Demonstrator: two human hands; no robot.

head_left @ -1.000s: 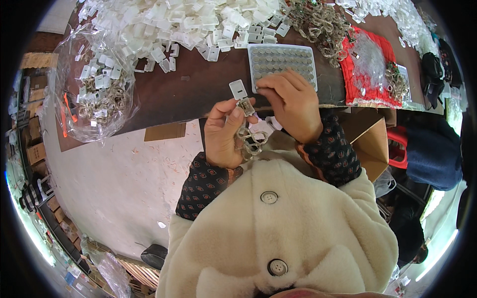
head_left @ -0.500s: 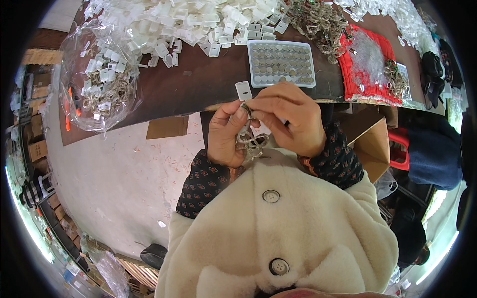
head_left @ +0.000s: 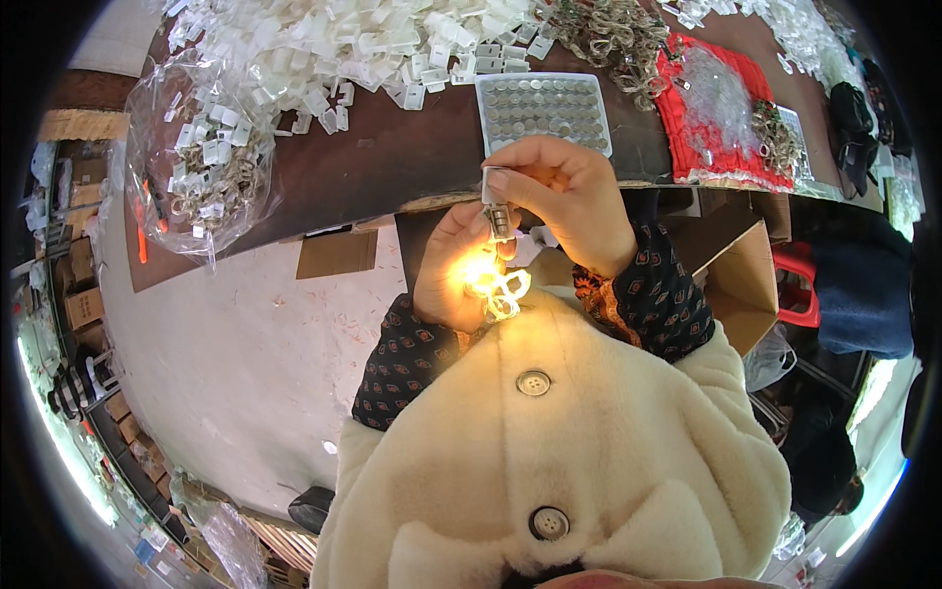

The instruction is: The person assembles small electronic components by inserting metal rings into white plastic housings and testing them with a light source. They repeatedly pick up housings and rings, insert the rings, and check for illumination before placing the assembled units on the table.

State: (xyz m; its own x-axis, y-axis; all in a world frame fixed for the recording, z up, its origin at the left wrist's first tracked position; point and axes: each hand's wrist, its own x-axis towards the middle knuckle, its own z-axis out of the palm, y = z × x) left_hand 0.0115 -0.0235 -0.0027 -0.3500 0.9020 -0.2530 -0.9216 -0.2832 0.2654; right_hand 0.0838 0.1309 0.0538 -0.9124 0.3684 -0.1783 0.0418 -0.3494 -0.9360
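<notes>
My left hand (head_left: pixel 444 265) is closed round a small coil of fairy lights (head_left: pixel 506 294), which glows bright warm yellow below the fingers. Above the coil, a small silvery battery holder (head_left: pixel 500 224) stands upright between my two hands. A white plastic case (head_left: pixel 494 185) sits at the top of that holder, pinched by the thumb and fingers of my right hand (head_left: pixel 579 201). How far the holder goes into the case cannot be told. Just beyond my hands is a clear tray (head_left: pixel 482 106) with rows of round coin cells.
A large heap of white plastic cases (head_left: pixel 383 49) covers the back of the brown table (head_left: pixel 383 162). Unlit wire coils (head_left: pixel 613 44) lie right of it, near a red bag (head_left: pixel 677 123). At left are a clear plastic bag (head_left: pixel 147 118) and an orange-handled tool (head_left: pixel 140 226). A cardboard box (head_left: pixel 741 285) stands below, right.
The fairy lights have gone from dark to lit. My right hand has taken hold of the white case and turned, and the case is lower, against the battery holder.
</notes>
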